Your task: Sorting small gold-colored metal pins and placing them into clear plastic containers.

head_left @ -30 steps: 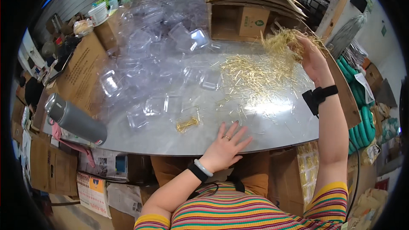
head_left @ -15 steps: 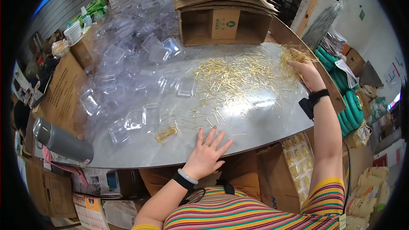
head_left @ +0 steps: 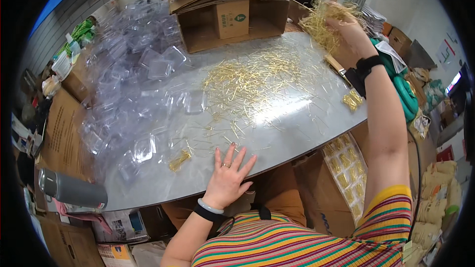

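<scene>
My right hand is raised at the far right edge of the table, gripping a large tangled bunch of thin gold wire hooks. Its fingers are partly hidden by the wires. Flat on the table's near edge, my left hand rests with fingers spread and nothing in it. Just beyond its fingertips lie a few stray hooks. A broad loose heap of gold hooks covers the middle of the grey table. Left of my left hand sits a small gathered bundle of hooks; another bundle lies near my right wrist.
Clear plastic boxes pile up over the left side. An open cardboard box stands at the back, topped with cardboard flaps and more hooks. A grey bottle is at the left edge. Below the table, a carton holds small bags of gold pieces.
My right hand has risen and moved farther away with the bunch of hooks. A bundle by my right wrist now shows. The view has shifted; my left hand stays flat on the table.
</scene>
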A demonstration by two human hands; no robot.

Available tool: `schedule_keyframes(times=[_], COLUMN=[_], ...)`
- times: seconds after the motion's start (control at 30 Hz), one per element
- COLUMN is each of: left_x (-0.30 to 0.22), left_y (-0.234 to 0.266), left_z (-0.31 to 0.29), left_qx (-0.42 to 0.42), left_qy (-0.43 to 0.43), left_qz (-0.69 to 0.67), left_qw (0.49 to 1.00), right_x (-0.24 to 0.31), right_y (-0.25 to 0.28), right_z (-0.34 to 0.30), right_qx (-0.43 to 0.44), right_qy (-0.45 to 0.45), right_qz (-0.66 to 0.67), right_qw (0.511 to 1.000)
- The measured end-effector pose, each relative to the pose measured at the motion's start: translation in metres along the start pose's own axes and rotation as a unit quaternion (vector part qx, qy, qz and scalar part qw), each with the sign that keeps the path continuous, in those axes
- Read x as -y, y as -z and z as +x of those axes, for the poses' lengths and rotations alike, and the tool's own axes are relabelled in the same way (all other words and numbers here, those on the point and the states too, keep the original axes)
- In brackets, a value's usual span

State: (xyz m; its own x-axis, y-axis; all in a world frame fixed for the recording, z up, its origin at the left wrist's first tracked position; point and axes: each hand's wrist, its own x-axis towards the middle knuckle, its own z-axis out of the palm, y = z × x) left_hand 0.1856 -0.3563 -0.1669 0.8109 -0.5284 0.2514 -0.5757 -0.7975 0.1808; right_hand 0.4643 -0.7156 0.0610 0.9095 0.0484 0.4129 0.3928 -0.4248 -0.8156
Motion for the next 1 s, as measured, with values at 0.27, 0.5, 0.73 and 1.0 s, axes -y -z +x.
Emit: schedule_keyframes(times=[0.27, 0.5, 0.73, 1.0], left_x=[0.000, 0.003, 0.003, 0.004], left_y=[0.002, 0.001, -0.006, -0.005], left_z=[0.000, -0.003, -0.001, -0.002], left_qx=[-0.004, -0.015, -0.020, -0.018], left_qy=[-0.004, 0.001, -0.016, -0.009], left_qz=[0.008, 0.003, -0.003, 0.001], left_qw=[1.000, 1.000, 1.000, 1.000], right_x=[-0.012, 0.013, -0.014, 0.006], right_y=[0.002, -0.027, -0.016, -0.066], right_z=[0.028, 0.017, 0.053, 0.112], right_qx=[-0.043, -0.028, -0.063, -0.091], right_qy=[0.067, 0.013, 0.095, 0.092], right_qz=[-0.157, -0.170, -0.126, -0.147], right_qw=[0.984, 0.985, 0.985, 0.981])
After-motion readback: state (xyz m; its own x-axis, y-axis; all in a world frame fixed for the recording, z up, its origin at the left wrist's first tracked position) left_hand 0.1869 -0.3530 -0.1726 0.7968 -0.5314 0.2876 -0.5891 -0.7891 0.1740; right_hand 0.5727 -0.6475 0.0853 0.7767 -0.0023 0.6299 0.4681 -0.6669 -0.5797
